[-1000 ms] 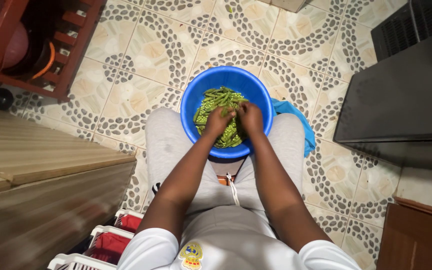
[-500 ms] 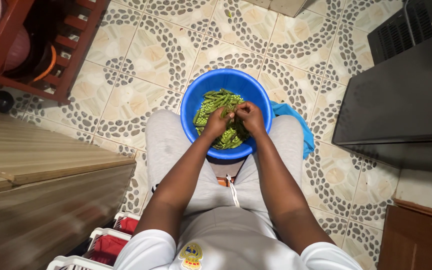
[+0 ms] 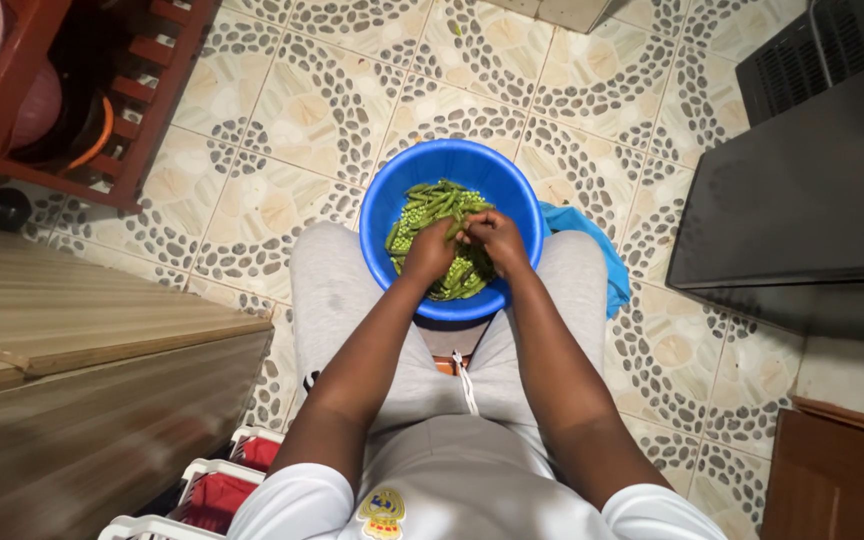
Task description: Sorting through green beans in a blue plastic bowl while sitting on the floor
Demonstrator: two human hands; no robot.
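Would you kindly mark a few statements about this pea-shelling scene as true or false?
1. The blue bowl sits between the person's knees. True.
2. The bowl holds red tomatoes. False: it holds green pea pods and shelled peas.
3. Both hands meet over the bowl, left hand and right hand close together. True.
4. The floor is plain grey concrete. False: it is cream tile with pebble-patterned arcs.
5. A blue cloth lies by the right leg. True.
6. The left hand rests on the wooden top. False: it is at the pods.
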